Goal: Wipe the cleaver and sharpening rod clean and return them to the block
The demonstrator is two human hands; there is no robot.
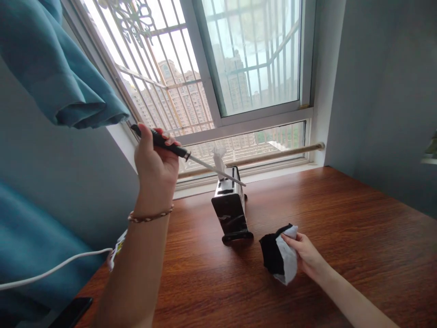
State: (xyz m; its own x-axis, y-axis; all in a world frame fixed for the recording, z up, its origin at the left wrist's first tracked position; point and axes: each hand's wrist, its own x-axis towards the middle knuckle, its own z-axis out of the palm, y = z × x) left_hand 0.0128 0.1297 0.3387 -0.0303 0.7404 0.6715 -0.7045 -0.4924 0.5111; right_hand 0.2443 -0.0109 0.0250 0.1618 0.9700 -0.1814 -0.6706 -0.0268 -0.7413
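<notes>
My left hand (155,159) is raised near the window, fingers closed around the black handle of a thin metal rod tool (191,157) whose tip points down-right toward a black tissue holder (231,209). A white tissue (219,157) sticks out of the holder's top. My right hand (305,255) rests low on the wooden table (341,228), pinching a black and white cloth (280,257) that lies just right of the holder.
A teal curtain (51,64) hangs at the upper left beside the barred window (218,68). A brass rod (273,155) lies along the sill. At the table's left edge are a white cable (51,271) and a dark phone (71,312).
</notes>
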